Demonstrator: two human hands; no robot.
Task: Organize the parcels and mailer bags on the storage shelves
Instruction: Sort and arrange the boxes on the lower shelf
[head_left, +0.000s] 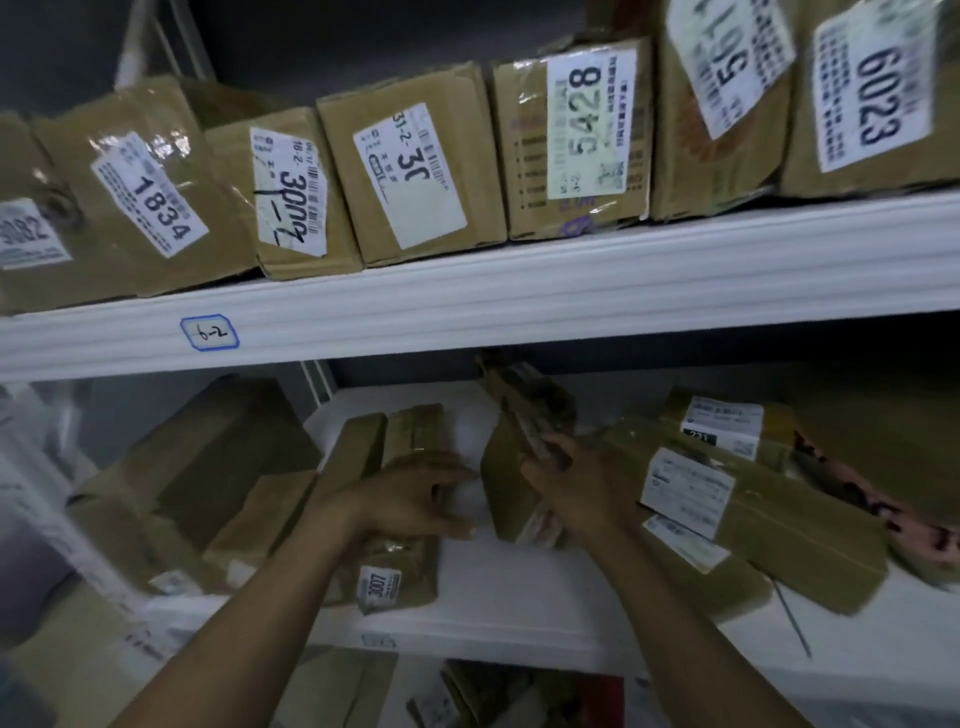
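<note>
A tilted cardboard parcel (511, 483) is gripped by the right hand (582, 483) mid-way along the lower shelf (519, 597). The left hand (410, 499), fingers apparently relaxed, is rested on the 3007 parcel (400, 577) just left. Labelled boxes (426, 182) are lined along the upper shelf (519, 280).

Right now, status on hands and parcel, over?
Left hand open, resting on the 3007 parcel. Right hand grips a tilted brown parcel at the lower shelf. Flat labelled boxes crowd its right.
</note>
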